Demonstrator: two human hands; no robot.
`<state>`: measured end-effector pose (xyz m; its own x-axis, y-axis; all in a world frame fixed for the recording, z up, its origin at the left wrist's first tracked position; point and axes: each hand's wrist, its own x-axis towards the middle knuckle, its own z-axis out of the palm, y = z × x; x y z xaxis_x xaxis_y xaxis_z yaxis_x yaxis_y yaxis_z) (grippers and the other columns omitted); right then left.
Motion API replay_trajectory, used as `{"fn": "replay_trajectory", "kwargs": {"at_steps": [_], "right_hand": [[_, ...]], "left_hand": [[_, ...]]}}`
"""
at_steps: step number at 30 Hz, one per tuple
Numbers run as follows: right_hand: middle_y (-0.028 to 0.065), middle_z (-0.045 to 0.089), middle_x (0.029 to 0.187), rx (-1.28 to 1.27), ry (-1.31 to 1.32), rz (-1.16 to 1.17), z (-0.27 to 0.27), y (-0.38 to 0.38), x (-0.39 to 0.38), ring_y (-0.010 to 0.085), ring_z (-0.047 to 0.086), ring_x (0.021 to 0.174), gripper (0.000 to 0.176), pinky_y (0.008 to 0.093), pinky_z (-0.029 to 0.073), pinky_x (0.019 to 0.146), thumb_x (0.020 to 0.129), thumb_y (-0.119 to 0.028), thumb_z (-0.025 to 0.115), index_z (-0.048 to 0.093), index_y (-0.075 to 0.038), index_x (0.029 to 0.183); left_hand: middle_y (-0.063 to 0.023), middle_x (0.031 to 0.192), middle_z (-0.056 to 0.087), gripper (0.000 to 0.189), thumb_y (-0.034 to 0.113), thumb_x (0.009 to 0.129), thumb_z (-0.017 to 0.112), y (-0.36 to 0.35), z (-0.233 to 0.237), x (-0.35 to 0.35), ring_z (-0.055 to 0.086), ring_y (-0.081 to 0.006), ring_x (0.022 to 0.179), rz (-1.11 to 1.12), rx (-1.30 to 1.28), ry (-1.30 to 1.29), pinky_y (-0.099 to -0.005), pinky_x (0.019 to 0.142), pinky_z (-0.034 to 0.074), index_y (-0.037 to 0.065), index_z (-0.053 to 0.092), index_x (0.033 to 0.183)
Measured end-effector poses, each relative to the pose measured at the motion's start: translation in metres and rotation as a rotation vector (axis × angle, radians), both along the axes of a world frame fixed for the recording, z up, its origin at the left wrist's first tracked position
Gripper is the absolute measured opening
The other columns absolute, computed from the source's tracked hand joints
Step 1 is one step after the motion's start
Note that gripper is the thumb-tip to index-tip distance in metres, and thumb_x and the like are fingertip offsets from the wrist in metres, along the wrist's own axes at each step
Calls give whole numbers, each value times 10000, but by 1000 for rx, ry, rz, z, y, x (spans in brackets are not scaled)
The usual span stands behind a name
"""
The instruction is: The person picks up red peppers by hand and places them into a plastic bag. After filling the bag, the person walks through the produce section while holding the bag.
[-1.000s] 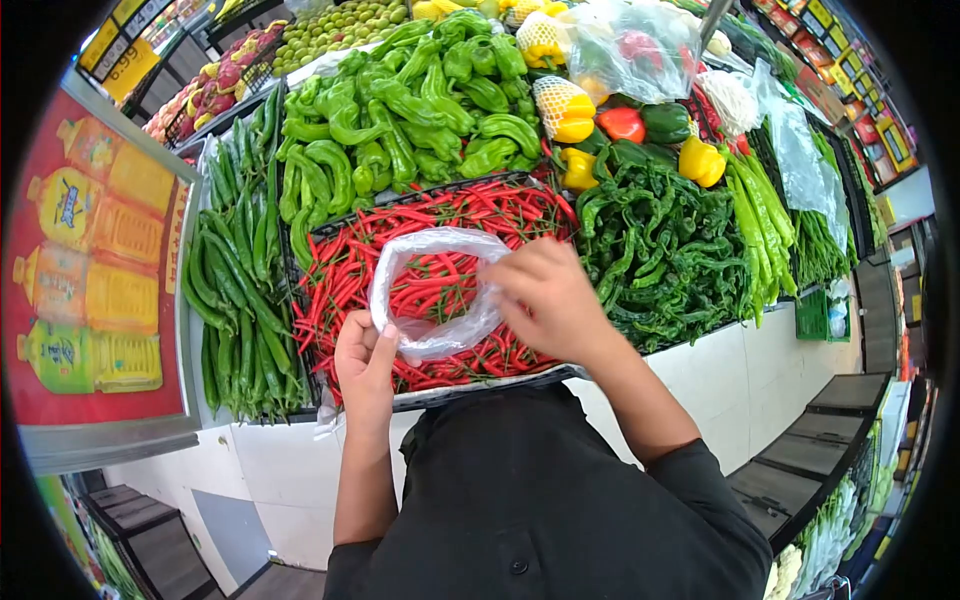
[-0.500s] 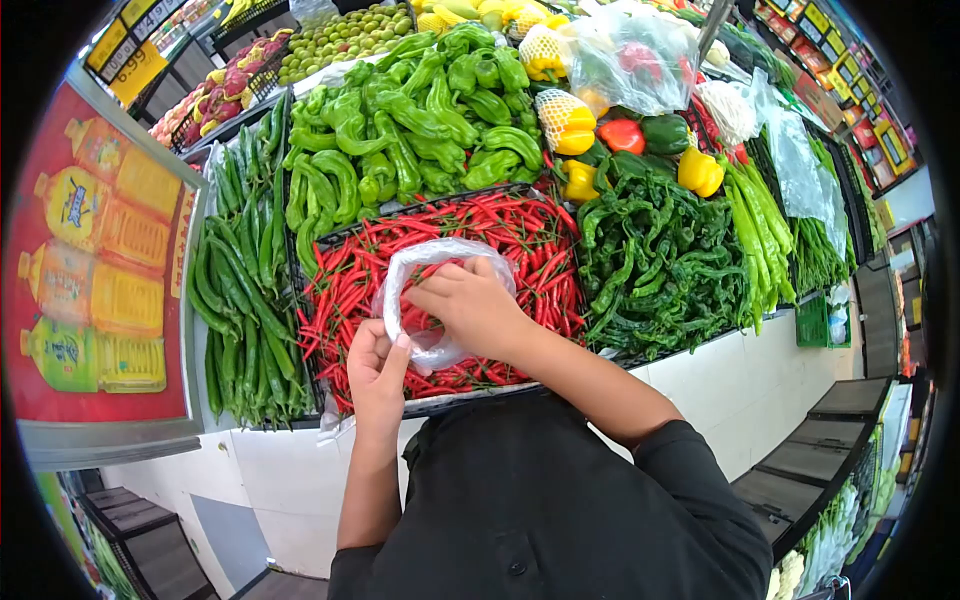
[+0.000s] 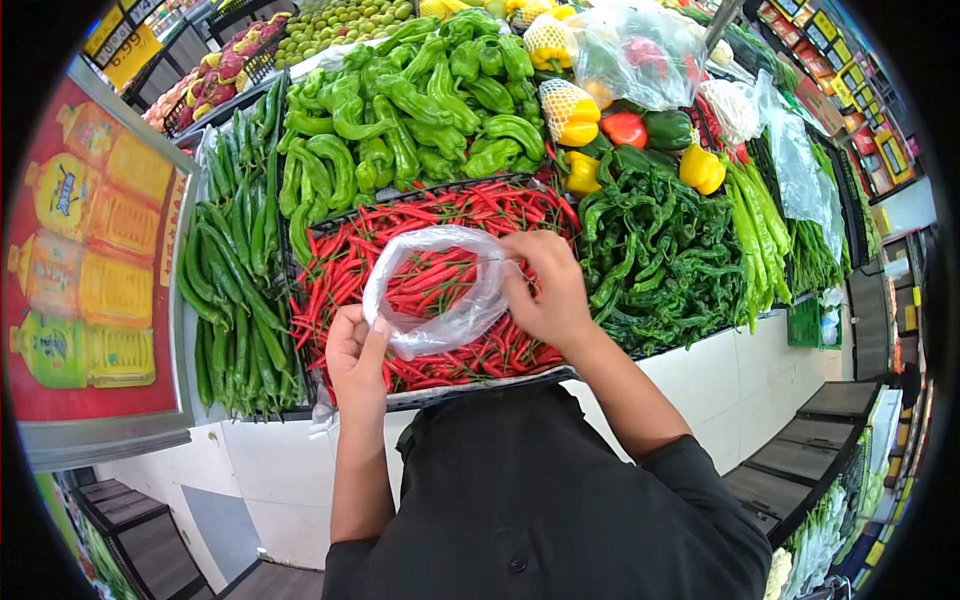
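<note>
Nearest, the front of a black shirt [image 3: 520,480] is filling the lower middle of the view, with both forearms reaching forward over the chilies. The left hand [image 3: 360,350] is clamping the near-left rim of a clear plastic bag [image 3: 436,342] between thumb and fingers. The right hand [image 3: 550,290] is curving at the bag's right rim, thumb and forefinger parted; whether it is gripping the film, I cannot tell. The bag's round mouth is gaping above the red chilies [image 3: 490,205], which are showing through it and filling a black crate [image 3: 530,380].

To the left, long green peppers [image 3: 230,270] are lying lengthwise beside a bottle poster [image 3: 90,270]. To the right, wrinkled dark green peppers [image 3: 670,260] are spreading beside slender pale green ones.

Beyond the chilies, light green peppers [image 3: 420,110] are heaping up, with yellow bell peppers [image 3: 702,169] and a red bell pepper [image 3: 625,130] sitting to their right. Farther back, round green fruit [image 3: 345,35] is lying near dragon fruit [image 3: 220,80].
</note>
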<state>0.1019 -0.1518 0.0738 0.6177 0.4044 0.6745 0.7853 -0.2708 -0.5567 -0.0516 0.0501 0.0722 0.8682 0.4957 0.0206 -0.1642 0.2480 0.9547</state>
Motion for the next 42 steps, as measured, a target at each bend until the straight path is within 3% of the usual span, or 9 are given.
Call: {"fn": "replay_trajectory", "kwargs": {"at_steps": [3, 8, 9, 12, 19, 32, 38, 42], "right_hand": [[100, 625, 800, -70, 228, 7, -28, -30, -1, 313, 629, 757, 217, 416, 494, 725, 816, -68, 685, 641, -36, 1026], [111, 622, 923, -486, 219, 199, -65, -38, -43, 317, 632, 914, 241, 443, 508, 801, 833, -175, 717, 652, -53, 1031], [108, 602, 998, -592, 259, 172, -73, -35, -53, 306, 601, 990, 254, 440, 488, 835, 829, -195, 731, 660, -67, 1036], [103, 592, 1021, -652, 228, 86, -88, -25, -59, 296, 584, 994, 282, 437, 472, 843, 821, -192, 736, 666, -76, 1069], [63, 641, 901, -450, 282, 112, -84, -31, -50, 286, 594, 915, 108, 426, 475, 803, 819, -124, 734, 717, -99, 922], [110, 642, 878, -340, 279, 96, -57, -39, -35, 329, 621, 877, 102, 439, 515, 790, 830, -63, 712, 695, -59, 930], [135, 650, 881, -286, 349, 205, 1, -70, -13, 347, 636, 860, 101, 414, 525, 747, 802, 38, 678, 656, -18, 882], [96, 642, 849, -182, 500, 399, 42, -85, -4, 262, 635, 824, 81, 362, 514, 738, 833, 58, 674, 649, 0, 884]], "left_hand": [[-68, 878, 672, 111, 106, 1017, 585, -1, 2, 5, 638, -118, 694, 32, -34, 0, -282, 643, 548, 17, 548, 1071], [-98, 886, 671, 122, 114, 1042, 544, 2, -4, 12, 665, -157, 659, 44, -80, -66, -289, 643, 565, 16, 526, 1113], [-101, 889, 671, 127, 119, 1044, 543, 2, -2, 13, 669, -159, 663, 45, -93, -72, -290, 648, 569, 15, 525, 1115], [-112, 899, 676, 148, 140, 1050, 541, 3, -2, 12, 680, -168, 677, 30, -97, -78, -295, 663, 578, 11, 518, 1118], [-114, 890, 676, 137, 128, 1043, 546, 4, -3, 3, 678, -174, 672, 37, -82, -35, -294, 658, 564, 13, 519, 1111], [-104, 853, 671, 116, 121, 1040, 546, 0, 0, -2, 673, -172, 664, 19, -69, -21, -290, 664, 552, 22, 522, 1095], [-99, 847, 672, 121, 123, 1034, 554, 0, -2, -4, 672, -169, 659, 12, -51, -9, -287, 663, 550, 22, 524, 1094], [-91, 842, 669, 132, 130, 1034, 559, 0, -4, -1, 676, -169, 659, -2, -50, -13, -289, 656, 553, 19, 523, 1097]]}}
